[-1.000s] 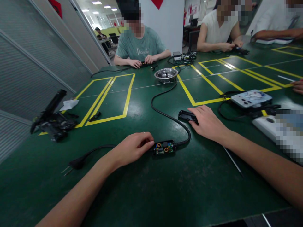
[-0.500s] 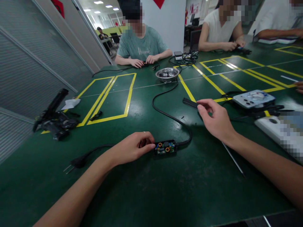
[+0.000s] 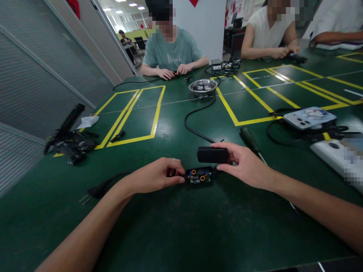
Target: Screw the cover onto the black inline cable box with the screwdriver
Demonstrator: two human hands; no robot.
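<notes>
On the green table lies an uncovered power adapter (image 3: pixel 200 176), its circuit board with copper-coloured coils facing up in a black half-case. My left hand (image 3: pixel 161 175) grips the adapter's left end between thumb and fingers. In my right hand (image 3: pixel 241 160) is a black plastic cover (image 3: pixel 212 155), held by its right end just above and behind the board, apart from it. A black cord with a two-pin plug (image 3: pixel 95 191) lies left of my left hand. Another black cable (image 3: pixel 195 130) runs back across the table; its near part is hidden behind the cover.
A screwdriver (image 3: pixel 249 141) lies beyond my right forearm, partly covered by it. Further right are a phone (image 3: pixel 310 118) and a white device (image 3: pixel 334 155). A steel bowl (image 3: pixel 203 87) stands mid-table. Black parts (image 3: pixel 70 139) lie left. Co-workers sit at the far side.
My right hand has picked up the black cover and brought it left and nearer, above the board. The screwdriver handle has come into view. My left hand stays at the adapter's left end.
</notes>
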